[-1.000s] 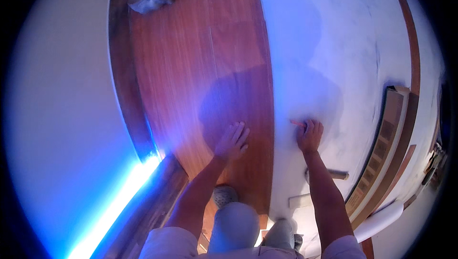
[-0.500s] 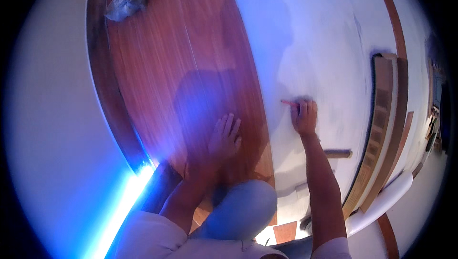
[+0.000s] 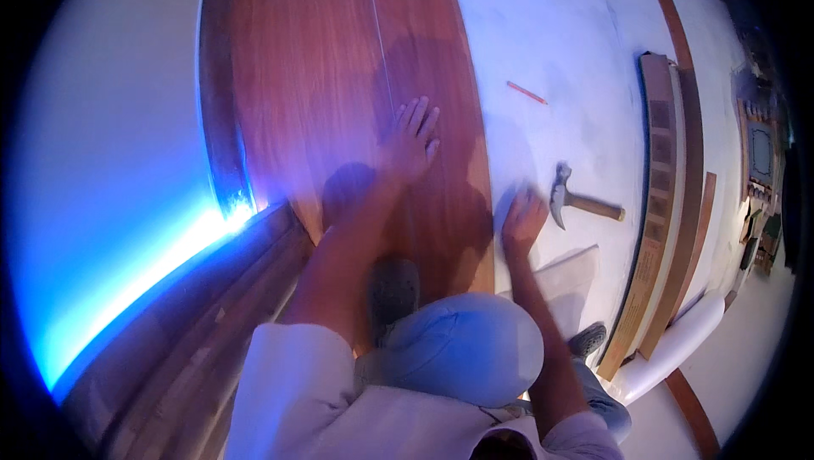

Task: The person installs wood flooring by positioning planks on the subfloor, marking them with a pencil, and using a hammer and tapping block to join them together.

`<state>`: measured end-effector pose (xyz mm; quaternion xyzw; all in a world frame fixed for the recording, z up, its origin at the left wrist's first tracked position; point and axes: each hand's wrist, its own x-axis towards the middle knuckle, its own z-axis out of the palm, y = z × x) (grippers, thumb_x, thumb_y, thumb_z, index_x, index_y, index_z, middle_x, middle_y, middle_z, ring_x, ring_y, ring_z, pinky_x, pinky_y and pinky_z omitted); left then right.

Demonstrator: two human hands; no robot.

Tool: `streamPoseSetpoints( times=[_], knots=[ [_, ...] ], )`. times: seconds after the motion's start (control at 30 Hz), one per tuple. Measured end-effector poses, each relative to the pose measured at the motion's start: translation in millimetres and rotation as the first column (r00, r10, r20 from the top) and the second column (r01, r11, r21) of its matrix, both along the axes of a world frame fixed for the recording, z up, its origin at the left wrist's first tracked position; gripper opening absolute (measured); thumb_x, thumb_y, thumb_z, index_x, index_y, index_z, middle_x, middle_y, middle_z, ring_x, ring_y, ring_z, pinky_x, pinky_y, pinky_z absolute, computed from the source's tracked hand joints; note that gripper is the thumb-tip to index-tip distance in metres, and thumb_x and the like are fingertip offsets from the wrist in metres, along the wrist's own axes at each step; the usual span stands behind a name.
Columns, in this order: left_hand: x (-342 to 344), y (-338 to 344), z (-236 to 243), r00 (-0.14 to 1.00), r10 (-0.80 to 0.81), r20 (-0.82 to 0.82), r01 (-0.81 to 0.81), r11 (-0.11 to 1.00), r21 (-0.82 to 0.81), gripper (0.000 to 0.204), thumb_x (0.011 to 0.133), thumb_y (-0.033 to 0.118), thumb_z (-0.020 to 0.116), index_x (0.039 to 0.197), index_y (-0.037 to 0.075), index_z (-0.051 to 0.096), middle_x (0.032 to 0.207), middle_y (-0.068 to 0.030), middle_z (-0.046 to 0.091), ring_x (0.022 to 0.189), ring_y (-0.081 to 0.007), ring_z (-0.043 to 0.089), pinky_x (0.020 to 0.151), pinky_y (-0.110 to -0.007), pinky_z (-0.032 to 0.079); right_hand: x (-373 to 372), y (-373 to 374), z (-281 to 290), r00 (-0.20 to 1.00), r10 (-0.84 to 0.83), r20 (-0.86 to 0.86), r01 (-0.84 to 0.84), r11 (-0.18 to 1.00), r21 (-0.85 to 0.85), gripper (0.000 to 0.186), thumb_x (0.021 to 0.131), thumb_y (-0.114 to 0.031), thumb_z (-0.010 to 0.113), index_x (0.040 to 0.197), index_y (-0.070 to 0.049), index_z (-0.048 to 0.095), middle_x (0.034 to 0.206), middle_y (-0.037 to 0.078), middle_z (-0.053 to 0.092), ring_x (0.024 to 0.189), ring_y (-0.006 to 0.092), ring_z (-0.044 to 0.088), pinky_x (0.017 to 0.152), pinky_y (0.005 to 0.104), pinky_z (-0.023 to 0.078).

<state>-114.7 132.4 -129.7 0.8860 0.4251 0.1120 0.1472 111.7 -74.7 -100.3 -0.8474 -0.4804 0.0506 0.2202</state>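
I have the left hand [image 3: 412,144] flat at the centre of the frame, palm down on reddish-brown planks [image 3: 305,61], fingers stretched, slightly spread and gripping nothing. The planks look smooth, with fine straight grain and a thin pale seam running down from the top; my lens bows their right edge. Just beside that edge the right hand [image 3: 525,221] is low at the white floor covering [image 3: 560,27], fingers bent and blurred, and I cannot tell whether they close on anything. Near it, right of centre, I see a hammer [image 3: 593,205], its curved grey metal head toward the hand and its wooden handle pointing right. A slim orange-red pencil [image 3: 526,93] lies slantwise higher up, well apart from both hands. Below the hammer is a flat pale slab [image 3: 578,267], partly behind the forearm. The white covering looks matt and faintly smudged. Toward the right of the frame I get a long, narrow brown carton [image 3: 657,150] with dark square marks, and lower down a smooth white roll [image 3: 678,348]. At left, a plain wall [image 3: 110,104] catches a blue-white glare in the lower corner.
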Motion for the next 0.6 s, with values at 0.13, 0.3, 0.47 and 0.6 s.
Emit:
streamPoseSetpoints(
  times=[0.13, 0.3, 0.47, 0.6],
  knots=[
    [13, -11, 0, 0.999, 0.045, 0.016, -0.046, 0.998, 0.030, 0.062, 0.102, 0.037, 0.048, 0.156, 0.008, 0.039, 0.166, -0.0185, 0.027, 0.155, -0.0346, 0.022, 0.127, -0.050, 0.016, -58, -194, -10, 0.978, -0.191, 0.085, 0.208, 0.921, -0.328, 0.041, 0.097, -0.029, 0.060, 0.122, 0.003, 0.058, 0.117, 0.028, 0.059, 0.112, 0.0471, 0.053, 0.096, 0.0539, 0.043],
    [6, -75, -3, 0.986, 0.165, -0.008, -0.165, 0.986, 0.010, 0.068, 0.101, 0.038, 0.053, 0.155, 0.000, 0.037, 0.165, -0.0239, 0.024, 0.154, -0.0394, 0.021, 0.127, -0.052, 0.015, -108, -235, 10, 0.930, -0.354, 0.100, 0.356, 0.798, -0.485, 0.041, 0.097, -0.033, 0.061, 0.119, 0.001, 0.059, 0.115, 0.026, 0.061, 0.110, 0.0465, 0.055, 0.094, 0.0543, 0.045],
    [21, -133, 6, 0.980, 0.195, 0.042, -0.192, 0.979, -0.063, 0.072, 0.100, 0.037, 0.056, 0.154, -0.005, 0.034, 0.165, -0.0264, 0.022, 0.154, -0.0420, 0.020, 0.126, -0.053, 0.015, -90, -233, 4, 0.860, -0.510, -0.021, 0.427, 0.740, -0.520, 0.043, 0.098, -0.039, 0.060, 0.109, 0.002, 0.062, 0.107, 0.026, 0.064, 0.104, 0.0466, 0.059, 0.090, 0.0547, 0.047],
    [12, -133, 10, 0.973, 0.230, 0.034, -0.226, 0.970, -0.093, 0.071, 0.100, 0.034, 0.057, 0.155, -0.004, 0.033, 0.165, -0.0253, 0.023, 0.152, -0.0431, 0.022, 0.126, -0.054, 0.017, -50, -227, 5, 0.884, -0.378, -0.276, 0.127, 0.761, -0.636, 0.052, 0.100, -0.047, 0.058, 0.097, 0.004, 0.067, 0.096, 0.027, 0.067, 0.095, 0.0477, 0.062, 0.087, 0.0535, 0.047]
  ],
)
